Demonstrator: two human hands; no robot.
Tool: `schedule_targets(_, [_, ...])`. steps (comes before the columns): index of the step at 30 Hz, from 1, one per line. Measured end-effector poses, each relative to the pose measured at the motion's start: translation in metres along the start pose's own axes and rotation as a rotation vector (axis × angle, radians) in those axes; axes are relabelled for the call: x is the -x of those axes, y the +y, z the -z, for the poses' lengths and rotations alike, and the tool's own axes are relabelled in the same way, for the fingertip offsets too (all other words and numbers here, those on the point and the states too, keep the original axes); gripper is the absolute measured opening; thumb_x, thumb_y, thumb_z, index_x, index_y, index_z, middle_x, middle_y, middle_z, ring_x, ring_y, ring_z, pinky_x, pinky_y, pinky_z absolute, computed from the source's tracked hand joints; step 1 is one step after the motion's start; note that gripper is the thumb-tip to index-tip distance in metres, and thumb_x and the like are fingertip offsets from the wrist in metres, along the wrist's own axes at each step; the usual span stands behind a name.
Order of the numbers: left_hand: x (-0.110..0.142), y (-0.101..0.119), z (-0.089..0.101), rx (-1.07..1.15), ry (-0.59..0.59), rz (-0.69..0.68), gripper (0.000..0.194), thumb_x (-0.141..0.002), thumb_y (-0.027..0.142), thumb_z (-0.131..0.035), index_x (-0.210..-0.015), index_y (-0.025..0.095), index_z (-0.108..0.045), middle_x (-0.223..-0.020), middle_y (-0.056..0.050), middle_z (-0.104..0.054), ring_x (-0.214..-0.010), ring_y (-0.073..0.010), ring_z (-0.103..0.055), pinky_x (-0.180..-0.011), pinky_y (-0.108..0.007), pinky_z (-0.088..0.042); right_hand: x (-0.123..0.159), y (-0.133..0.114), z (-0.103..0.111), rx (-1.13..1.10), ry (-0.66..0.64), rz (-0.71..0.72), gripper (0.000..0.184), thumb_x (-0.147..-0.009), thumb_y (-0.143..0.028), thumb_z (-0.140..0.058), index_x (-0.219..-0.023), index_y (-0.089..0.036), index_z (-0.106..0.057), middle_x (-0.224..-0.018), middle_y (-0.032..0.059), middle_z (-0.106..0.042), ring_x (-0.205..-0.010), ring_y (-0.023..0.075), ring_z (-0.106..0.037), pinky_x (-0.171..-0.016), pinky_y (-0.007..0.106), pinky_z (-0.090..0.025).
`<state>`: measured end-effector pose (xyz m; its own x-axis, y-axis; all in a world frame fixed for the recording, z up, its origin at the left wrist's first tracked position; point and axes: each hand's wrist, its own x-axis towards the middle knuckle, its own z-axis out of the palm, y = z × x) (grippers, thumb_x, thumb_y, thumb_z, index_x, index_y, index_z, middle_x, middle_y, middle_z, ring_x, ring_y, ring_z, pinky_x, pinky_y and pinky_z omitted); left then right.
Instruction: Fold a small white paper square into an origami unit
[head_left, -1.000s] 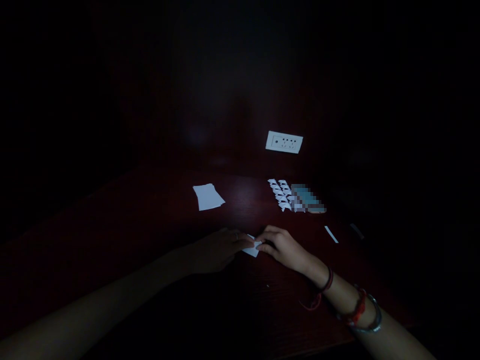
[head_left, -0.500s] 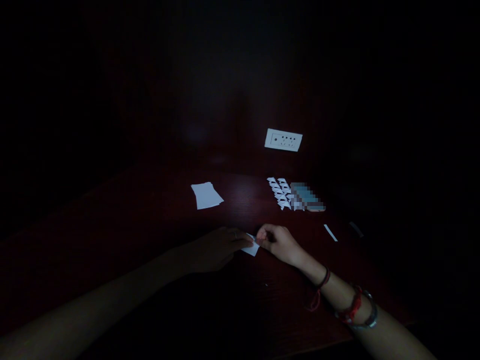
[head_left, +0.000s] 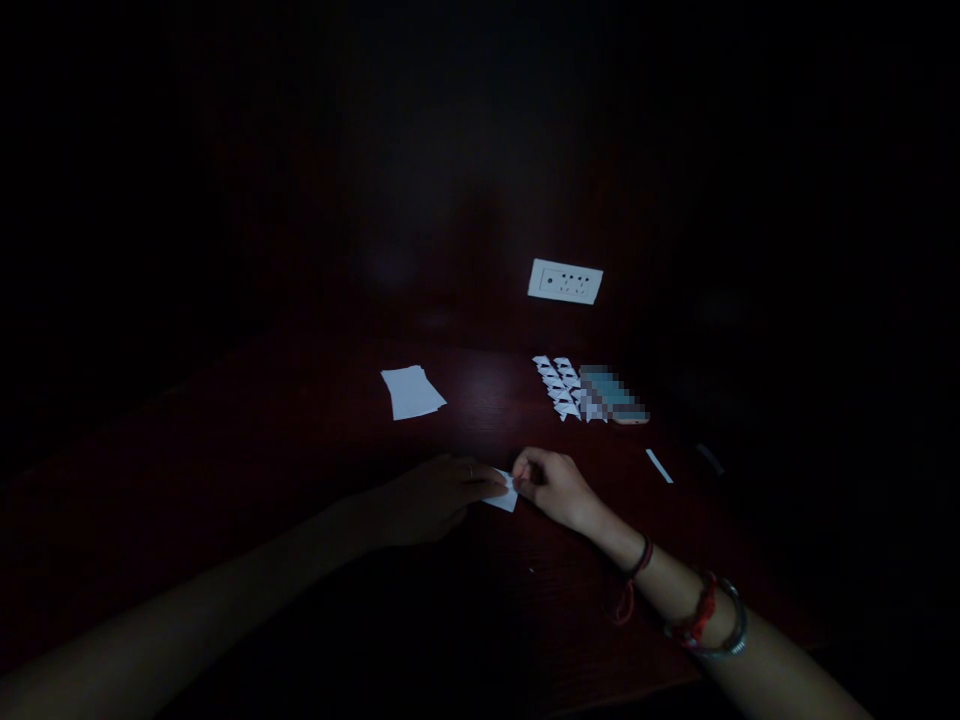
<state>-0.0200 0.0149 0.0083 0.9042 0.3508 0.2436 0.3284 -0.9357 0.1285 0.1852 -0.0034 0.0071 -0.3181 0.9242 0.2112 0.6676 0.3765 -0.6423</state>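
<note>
A small piece of white paper [head_left: 504, 500] lies on the dark red table [head_left: 337, 440] between my two hands. My left hand [head_left: 442, 495], in shadow with a ring on one finger, is closed on the paper's left side, thumb and fingertips pressing it. My right hand [head_left: 556, 487] pinches the paper's upper right edge, its fingers curled. Bracelets circle my right wrist and forearm. What folds the paper has under the fingertips is too dim to make out.
A stack of white paper sheets [head_left: 412, 392] lies farther back. Rows of folded paper pieces [head_left: 556, 386] sit beside a blurred phone [head_left: 615, 394] at the back right. A white paper strip [head_left: 659, 466] lies right of my hands. A wall socket [head_left: 565, 281] is behind.
Almost nothing differs. My right fingers have shifted slightly along the paper's edge, and both hands stay on it. The whole view has drifted by a few pixels.
</note>
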Motion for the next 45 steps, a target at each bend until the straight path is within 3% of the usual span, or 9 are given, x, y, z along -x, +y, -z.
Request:
schedule_targets(10, [0.003, -0.007, -0.009, -0.037, -0.002, -0.022, 0.059, -0.070, 0.003, -0.041, -0.123, 0.026, -0.032, -0.127, -0.001, -0.037, -0.111, -0.0208, -0.037, -0.090, -0.036, -0.031, -0.001, 0.000, 0.001, 0.010, 0.006, 0.002, 0.009, -0.066, -0.008, -0.047, -0.068, -0.015, -0.052, -0.060, -0.0030, -0.051, -0.054, 0.0068, -0.046, -0.051, 0.016, -0.035])
schedule_targets(18, [0.000, -0.001, -0.001, -0.025, 0.018, -0.030, 0.060, -0.068, -0.001, -0.039, -0.121, 0.026, -0.035, -0.124, -0.002, -0.041, -0.107, -0.0200, -0.040, -0.087, -0.035, -0.033, -0.002, -0.001, -0.001, 0.039, 0.009, 0.011, 0.010, -0.067, -0.006, -0.047, -0.069, -0.015, -0.052, -0.060, -0.0029, -0.052, -0.054, 0.0069, -0.047, -0.050, 0.016, -0.035])
schedule_targets(25, [-0.001, -0.004, 0.001, 0.001, 0.004, 0.001, 0.069, -0.065, -0.006, -0.036, -0.123, 0.030, -0.032, -0.126, 0.001, -0.038, -0.107, -0.0188, -0.039, -0.085, -0.033, -0.033, 0.006, -0.011, 0.003, 0.290, 0.092, 0.221, 0.013, -0.075, -0.010, -0.046, -0.078, -0.015, -0.058, -0.082, 0.0046, -0.051, -0.076, 0.0124, -0.048, -0.066, 0.022, -0.040])
schedule_targets(30, [0.004, -0.011, -0.002, 0.065, 0.037, -0.020, 0.074, -0.062, -0.009, -0.033, -0.123, 0.032, -0.030, -0.125, 0.002, -0.038, -0.107, -0.0175, -0.039, -0.087, -0.033, -0.031, 0.010, -0.015, 0.016, 0.467, -0.096, 0.427, 0.022, -0.078, -0.009, -0.043, -0.088, -0.018, -0.061, -0.086, 0.0051, -0.054, -0.084, 0.0148, -0.047, -0.076, 0.026, -0.039])
schedule_targets(34, [0.008, -0.010, 0.001, 0.075, 0.016, -0.007, 0.072, -0.064, -0.008, -0.031, -0.124, 0.032, -0.028, -0.125, 0.002, -0.038, -0.106, -0.0178, -0.038, -0.084, -0.033, -0.032, 0.011, -0.014, 0.022, 0.531, -0.196, 0.490, 0.026, -0.080, -0.011, -0.041, -0.098, -0.019, -0.058, -0.087, 0.0046, -0.055, -0.084, 0.0145, -0.047, -0.077, 0.025, -0.040])
schedule_targets(45, [0.008, -0.008, 0.003, 0.102, -0.008, 0.006, 0.073, -0.063, -0.009, -0.031, -0.124, 0.031, -0.028, -0.125, 0.001, -0.037, -0.106, -0.0188, -0.038, -0.085, -0.034, -0.031, 0.011, -0.013, 0.022, 0.657, -0.199, 0.529, 0.026, -0.083, -0.016, -0.039, -0.104, -0.021, -0.054, -0.085, 0.0038, -0.054, -0.081, 0.0127, -0.048, -0.075, 0.024, -0.040])
